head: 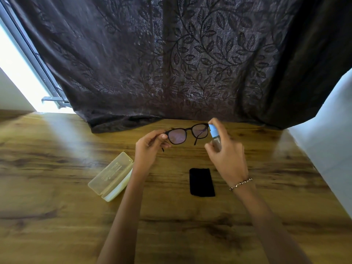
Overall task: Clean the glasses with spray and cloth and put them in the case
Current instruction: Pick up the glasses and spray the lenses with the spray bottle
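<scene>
Black-framed glasses (pixel 179 135) held up over the far part of the wooden table (pixel 57 206), lenses broadside to the camera. Pinched at one end of the frame by the left hand (pixel 150 147), thumb and curled fingers closed on the corner by the hinge. Tip of one temple poking out just below that hand; the other temple hanging down past the lower rim of the far lens.

Small spray bottle (pixel 213 132), blue top on a clear body, gripped in the right hand (pixel 226 155): fingers wrapped round the body, index finger bent over the top of the nozzle. Blue top right beside the free end of the frame, nearly touching it; hard to tell whether touching. No mist to be made out.

Beaded bracelet (pixel 241 183) on the right wrist.

Black cloth (pixel 202 182) lying flat on the table between the two forearms, closer to the right one, touched by neither hand.

Pale, translucent case (pixel 112 176) lying open on the table just left of the left forearm, lid folded back, its near edge partly hidden by the arm.

Dark curtain (pixel 171 63) with a leaf pattern hanging behind the table, hem bunched on the far edge. Bright window (pixel 19 73) at the left, pale wall (pixel 333 140) at the right.
</scene>
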The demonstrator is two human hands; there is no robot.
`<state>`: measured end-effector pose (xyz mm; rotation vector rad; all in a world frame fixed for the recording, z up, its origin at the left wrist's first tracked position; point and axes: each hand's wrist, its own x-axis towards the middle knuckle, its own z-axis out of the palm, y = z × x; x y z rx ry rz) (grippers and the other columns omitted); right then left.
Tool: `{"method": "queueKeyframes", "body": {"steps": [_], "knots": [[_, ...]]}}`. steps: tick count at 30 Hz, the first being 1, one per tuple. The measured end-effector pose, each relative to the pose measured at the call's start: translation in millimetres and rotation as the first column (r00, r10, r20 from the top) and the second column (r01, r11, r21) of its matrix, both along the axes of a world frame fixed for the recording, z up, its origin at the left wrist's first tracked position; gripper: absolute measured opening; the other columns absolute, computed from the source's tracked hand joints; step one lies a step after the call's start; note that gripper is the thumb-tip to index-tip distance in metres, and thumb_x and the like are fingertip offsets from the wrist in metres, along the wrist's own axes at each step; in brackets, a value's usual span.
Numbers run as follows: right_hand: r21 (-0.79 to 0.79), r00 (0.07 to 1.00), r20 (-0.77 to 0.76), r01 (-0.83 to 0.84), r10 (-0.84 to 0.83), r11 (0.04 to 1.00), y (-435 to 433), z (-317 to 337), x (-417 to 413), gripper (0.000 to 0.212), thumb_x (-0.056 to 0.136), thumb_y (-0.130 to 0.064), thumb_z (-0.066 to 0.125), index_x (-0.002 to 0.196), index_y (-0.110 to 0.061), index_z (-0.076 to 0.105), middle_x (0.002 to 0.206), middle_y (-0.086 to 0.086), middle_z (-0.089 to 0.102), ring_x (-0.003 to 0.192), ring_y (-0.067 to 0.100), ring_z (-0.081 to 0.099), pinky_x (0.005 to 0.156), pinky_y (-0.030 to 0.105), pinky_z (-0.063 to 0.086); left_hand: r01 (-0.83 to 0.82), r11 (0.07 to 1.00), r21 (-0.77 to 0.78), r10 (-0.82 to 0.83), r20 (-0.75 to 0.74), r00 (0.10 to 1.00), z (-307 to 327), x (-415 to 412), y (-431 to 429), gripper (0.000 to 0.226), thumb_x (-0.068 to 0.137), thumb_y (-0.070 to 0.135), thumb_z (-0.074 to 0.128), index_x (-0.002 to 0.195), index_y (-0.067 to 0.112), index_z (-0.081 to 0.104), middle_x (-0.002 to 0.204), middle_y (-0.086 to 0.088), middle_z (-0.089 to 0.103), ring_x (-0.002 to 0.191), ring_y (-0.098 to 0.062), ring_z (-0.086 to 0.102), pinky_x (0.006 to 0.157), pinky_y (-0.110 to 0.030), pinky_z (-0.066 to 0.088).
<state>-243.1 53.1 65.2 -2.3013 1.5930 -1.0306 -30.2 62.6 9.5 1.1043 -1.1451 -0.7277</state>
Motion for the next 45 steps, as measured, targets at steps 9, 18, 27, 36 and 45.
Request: {"method": "queueKeyframes", "body": {"steps": [9, 18, 27, 36, 45], "knots": [[0.004, 0.999, -0.037, -0.008, 0.008, 1.0, -2.0, -0.4, 3.3, 0.057, 0.087, -0.012, 0.057, 0.14, -0.029, 0.043, 0.066, -0.001, 0.049, 0.049, 0.018, 0.047, 0.053, 0.035, 0.05, 0.01, 1.0, -0.014, -0.009, 0.009, 1.0, 1.2, 0.3, 1.4, 0.019, 0.089, 0.024, 0.058, 0.088, 0.038, 0.07, 0.074, 0.002, 0.071, 0.067, -0.018, 0.068, 0.066, -0.032, 0.058], [-0.017, 0.999, 0.048, 0.009, -0.009, 1.0, -0.9, -6.9, 5.8, 0.056, 0.088, -0.011, 0.059, 0.139, -0.025, 0.042, 0.073, 0.001, 0.058, 0.054, 0.019, 0.056, 0.057, 0.039, 0.055, -0.01, 1.0, 0.02, 0.011, -0.033, 0.999, -2.7, 0.1, -0.9, 0.013, 0.092, 0.008, 0.056, 0.093, 0.015, 0.067, 0.076, -0.007, 0.069, 0.066, -0.019, 0.068, 0.065, -0.026, 0.056], [-0.034, 0.995, 0.091, 0.033, -0.029, 0.999, -2.8, -8.7, 10.0, 0.053, 0.084, -0.009, 0.06, 0.135, -0.021, 0.049, 0.056, -0.016, 0.036, 0.045, 0.0, 0.036, 0.054, 0.025, 0.044, 0.007, 0.999, 0.031, -0.005, -0.065, 0.998, -3.0, -2.3, -1.5, 0.012, 0.091, 0.01, 0.056, 0.098, 0.007, 0.066, 0.08, -0.015, 0.068, 0.067, -0.021, 0.067, 0.065, -0.025, 0.055], [-0.04, 1.0, -0.009, -0.022, 0.022, 0.999, -1.4, -6.5, 13.5, 0.059, 0.086, -0.005, 0.057, 0.141, -0.025, 0.046, 0.073, 0.005, 0.057, 0.053, 0.02, 0.051, 0.055, 0.036, 0.052, 0.011, 1.0, 0.02, -0.01, -0.044, 0.999, -3.8, -1.7, -2.6, 0.014, 0.091, 0.009, 0.056, 0.1, 0.006, 0.066, 0.08, -0.013, 0.067, 0.066, -0.019, 0.066, 0.065, -0.027, 0.056], [-0.028, 0.999, -0.003, 0.045, -0.045, 0.999, -11.4, -7.9, 2.9, 0.055, 0.089, -0.009, 0.056, 0.141, -0.024, 0.042, 0.067, 0.0, 0.048, 0.051, 0.018, 0.051, 0.056, 0.039, 0.053, 0.027, 1.0, 0.004, -0.027, -0.051, 0.998, -4.1, -0.3, -1.5, 0.015, 0.088, 0.023, 0.058, 0.095, 0.015, 0.068, 0.077, -0.003, 0.07, 0.067, -0.019, 0.068, 0.065, -0.028, 0.056]]}}
